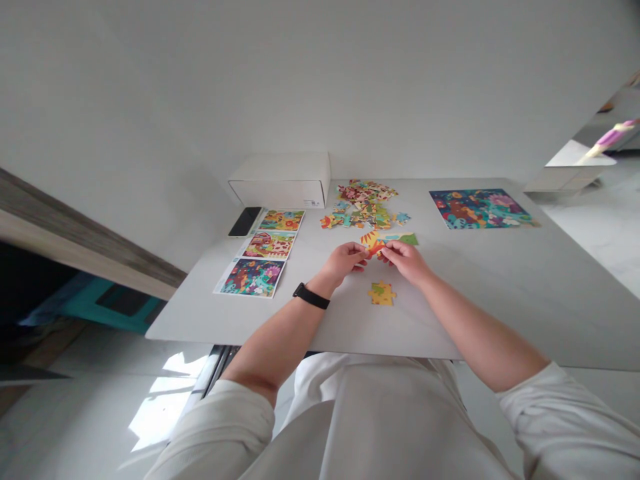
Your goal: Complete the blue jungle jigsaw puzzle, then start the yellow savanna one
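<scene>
Both my hands meet over the middle of the table, fingers pinched. Between them is an orange-red puzzle piece (pixel 376 249); the fingertips hide its edges. My left hand (pixel 346 261), with a black band on the wrist, closes on its left side. On its right side, the fingers of my right hand (pixel 406 261) are closed too. Just beyond the fingers lies a joined strip of puzzle pieces (pixel 403 238) in yellow, light blue and green. Whether the held piece is linked to this strip, I cannot tell. Nearer to me, a single yellow-green puzzle piece (pixel 383 293) lies flat.
A heap of loose puzzle pieces (pixel 367 203) lies toward the wall. Left of it stand a white box (pixel 280 180), a dark phone (pixel 245 221) and three picture cards (pixel 270 245). At the right lies a dark blue finished-looking puzzle (pixel 483 209) on the grey table (pixel 500 287).
</scene>
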`<action>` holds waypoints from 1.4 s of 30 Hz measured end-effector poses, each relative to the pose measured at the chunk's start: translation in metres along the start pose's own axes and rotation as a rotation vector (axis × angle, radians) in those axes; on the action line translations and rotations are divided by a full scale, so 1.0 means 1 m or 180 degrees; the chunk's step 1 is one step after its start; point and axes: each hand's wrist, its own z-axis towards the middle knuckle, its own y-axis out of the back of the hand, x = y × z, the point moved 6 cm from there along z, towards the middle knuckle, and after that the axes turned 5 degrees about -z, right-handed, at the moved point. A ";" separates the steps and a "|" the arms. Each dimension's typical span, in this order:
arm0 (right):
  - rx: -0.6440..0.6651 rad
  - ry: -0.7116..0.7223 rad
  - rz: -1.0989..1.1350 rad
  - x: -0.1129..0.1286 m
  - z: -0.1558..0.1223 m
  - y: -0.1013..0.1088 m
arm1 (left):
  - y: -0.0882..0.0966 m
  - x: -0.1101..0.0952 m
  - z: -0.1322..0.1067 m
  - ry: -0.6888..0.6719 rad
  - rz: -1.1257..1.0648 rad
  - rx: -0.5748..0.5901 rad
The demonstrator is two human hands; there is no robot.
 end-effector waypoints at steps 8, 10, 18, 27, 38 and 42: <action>0.0014 0.0058 0.0100 0.003 0.000 -0.001 | 0.002 0.001 0.001 -0.0003 0.0027 -0.0003; -0.0021 0.0058 0.0101 0.004 -0.001 -0.001 | 0.001 0.001 0.001 -0.0002 0.0035 0.0033; -0.0129 0.0185 -0.0479 0.009 -0.002 0.005 | 0.002 -0.008 -0.004 -0.0124 -0.0103 0.0104; -0.0219 0.0211 -0.0553 0.012 -0.003 0.006 | 0.004 -0.005 0.001 -0.0130 -0.0011 0.0045; -0.0533 0.0008 -0.0582 -0.001 0.001 0.014 | -0.011 0.006 -0.001 0.0024 0.0512 0.0777; -0.0509 0.0204 -0.0704 0.006 0.001 0.012 | -0.012 0.002 -0.005 -0.0033 0.0690 0.0774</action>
